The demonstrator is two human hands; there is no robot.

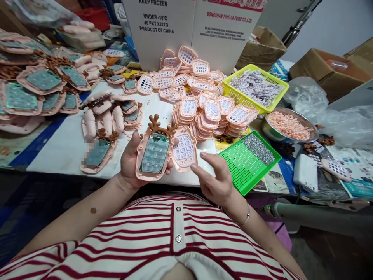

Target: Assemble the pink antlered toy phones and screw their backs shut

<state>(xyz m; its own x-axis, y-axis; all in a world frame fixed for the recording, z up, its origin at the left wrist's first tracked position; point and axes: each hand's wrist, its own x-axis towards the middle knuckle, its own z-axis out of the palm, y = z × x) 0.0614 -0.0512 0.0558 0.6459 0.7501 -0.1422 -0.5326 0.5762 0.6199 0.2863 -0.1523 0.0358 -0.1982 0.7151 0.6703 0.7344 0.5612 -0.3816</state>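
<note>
My left hand point(128, 161) is wrapped around a pink toy phone half point(153, 155) with a green circuit board and clear key pads facing up. Brown antlers point(159, 122) stick out at its top. Against its right edge is a pink keypad cover point(184, 149) with a white button sheet. Fingertips of the left hand show by that seam; I cannot tell if they grip the cover as well. My right hand point(215, 177) is open, thumb and forefinger apart, just right of the cover. Another antlered phone half point(97, 155) lies on the table to the left.
Keypad covers point(189, 107) are heaped ahead. More board-filled halves point(40, 79) pile up at left. To the right are a green tray point(241, 163) with small metal screws, a yellow basket point(256, 87), and a steel bowl point(290, 126) of pink pieces. A white carton point(192, 35) stands behind.
</note>
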